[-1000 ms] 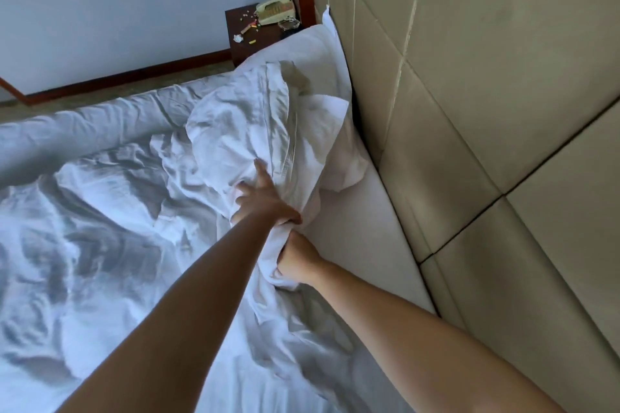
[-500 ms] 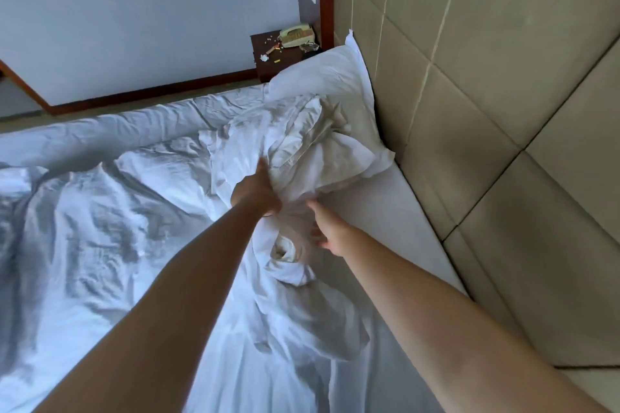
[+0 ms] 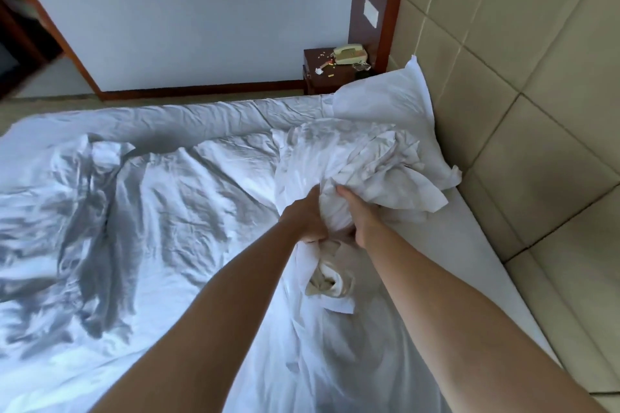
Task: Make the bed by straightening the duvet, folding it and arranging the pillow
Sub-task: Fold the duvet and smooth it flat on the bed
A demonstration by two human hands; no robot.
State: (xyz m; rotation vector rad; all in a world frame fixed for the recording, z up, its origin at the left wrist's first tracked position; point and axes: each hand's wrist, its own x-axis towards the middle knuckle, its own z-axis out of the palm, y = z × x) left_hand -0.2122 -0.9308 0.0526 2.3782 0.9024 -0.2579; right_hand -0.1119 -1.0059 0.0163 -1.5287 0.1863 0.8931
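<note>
A white duvet [image 3: 161,211] lies crumpled across the bed, bunched into a thick twisted wad near the headboard. My left hand [image 3: 307,220] is shut on that wad from the left. My right hand [image 3: 360,218] grips the same wad from the right, fingers pressed into the cloth. A rolled end of the duvet hangs just below both hands. A white pillow [image 3: 379,100] lies flat at the far corner, against the headboard, beyond the bunched cloth.
A padded beige headboard [image 3: 523,111] runs along the right. A bare strip of mattress [image 3: 469,245] shows beside it. A dark wooden nightstand [image 3: 322,77] with a phone [image 3: 350,54] stands past the bed. Beyond is a pale wall with wooden skirting.
My right hand has closed on the bunched duvet next to the left hand. The view has lifted, showing more of the room and the pillow.
</note>
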